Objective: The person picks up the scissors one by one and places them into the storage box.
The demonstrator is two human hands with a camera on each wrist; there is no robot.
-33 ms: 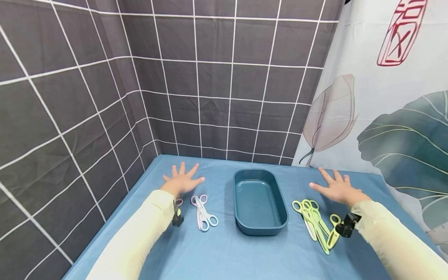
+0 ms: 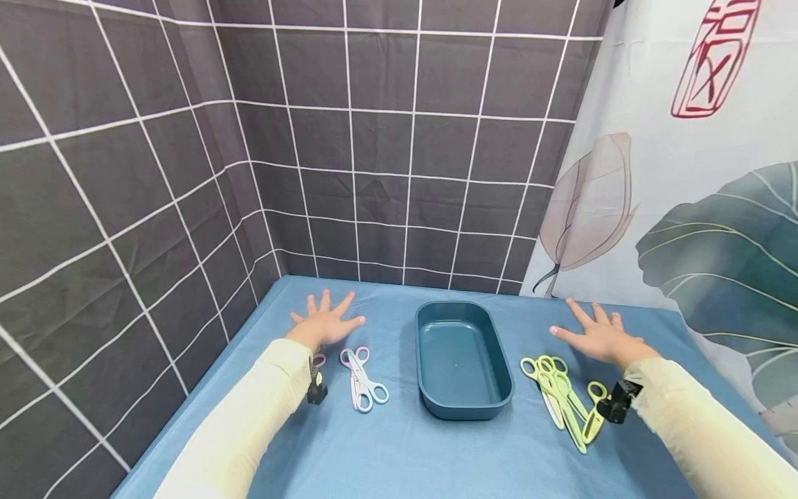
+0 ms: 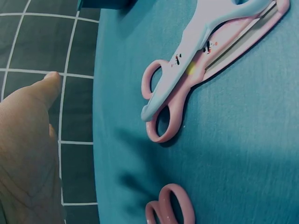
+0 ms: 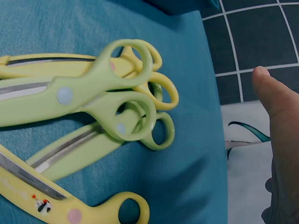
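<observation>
My left hand (image 2: 323, 326) is held with fingers spread, above the left part of the blue cloth, and grips nothing. Just below it lie blue scissors (image 2: 369, 385) across pink scissors (image 3: 176, 99). The handles of another pink pair (image 3: 180, 205) show beside them, mostly hidden by my wrist in the head view. On the right, my right hand (image 2: 603, 339) likewise hovers with spread fingers and holds nothing. Near its wrist several yellow and green scissors lie overlapped, among them green scissors (image 4: 70, 95) on top and yellow scissors (image 4: 88, 212) set apart at an angle.
A dark teal rectangular tray (image 2: 466, 409) stands between the two groups of scissors, with nothing visible inside. Behind the table (image 2: 399, 457) hangs a dark grid-patterned cloth (image 2: 386, 138); a white printed curtain (image 2: 648, 173) hangs at the right. Each wrist carries a small black camera.
</observation>
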